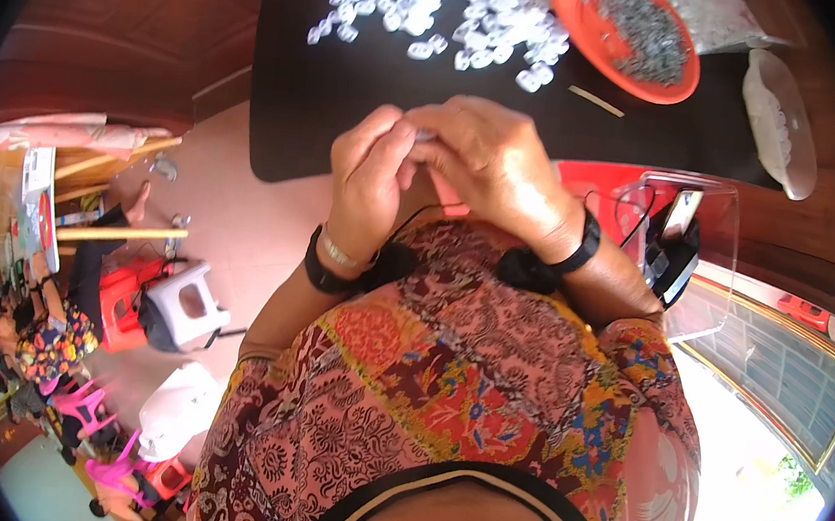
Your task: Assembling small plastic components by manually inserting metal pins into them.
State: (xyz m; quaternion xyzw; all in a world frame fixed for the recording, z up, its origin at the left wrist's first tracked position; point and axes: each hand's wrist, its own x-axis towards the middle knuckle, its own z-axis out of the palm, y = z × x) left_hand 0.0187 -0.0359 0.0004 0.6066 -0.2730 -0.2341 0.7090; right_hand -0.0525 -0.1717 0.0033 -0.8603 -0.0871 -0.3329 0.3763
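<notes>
My left hand (366,187) and my right hand (487,162) meet just in front of the near edge of the black table (311,115). The fingertips of both are closed together around a small pale piece (423,136), mostly hidden by the fingers, so its exact kind does not show. Beyond them a spread of small clear plastic pieces (412,9) covers part of the tabletop. To their right sits a round orange-red dish (598,57) with many small grey metal-looking bits (649,47) in it.
A thin pale stick (596,101) lies near the dish. At the table's right end is a white oval tray (762,103) holding clear pieces, and a clear bag (722,19). A clear plastic box (719,204) stands right of my right forearm. Other people, stools (187,304) and chairs are off to the left.
</notes>
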